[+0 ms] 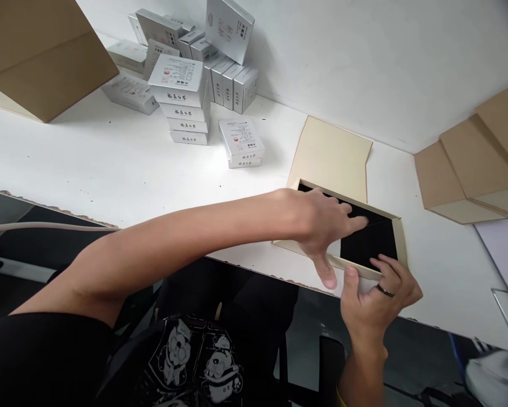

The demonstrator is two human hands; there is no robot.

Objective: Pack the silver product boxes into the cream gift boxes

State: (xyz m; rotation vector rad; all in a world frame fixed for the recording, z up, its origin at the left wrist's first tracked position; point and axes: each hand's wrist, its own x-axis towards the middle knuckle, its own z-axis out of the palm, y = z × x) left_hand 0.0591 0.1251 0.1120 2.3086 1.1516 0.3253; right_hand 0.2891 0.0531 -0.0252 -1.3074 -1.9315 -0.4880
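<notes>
An open cream cardboard box lies at the table's front edge, its lid folded back toward the wall. Black lining shows inside. My left hand reaches over the left part of the box, fingers spread down into it and thumb out past the front wall. Under that palm a white patch shows; the hand hides most of it. My right hand, with a dark ring, grips the box's front right corner, its fingers over the rim and its thumb at the front wall.
Silver-white printed cartons stand stacked and leaning near the wall. A low carton stack sits left of the lid. Brown cardboard boxes stand at the far left and right. The table's front edge is ragged.
</notes>
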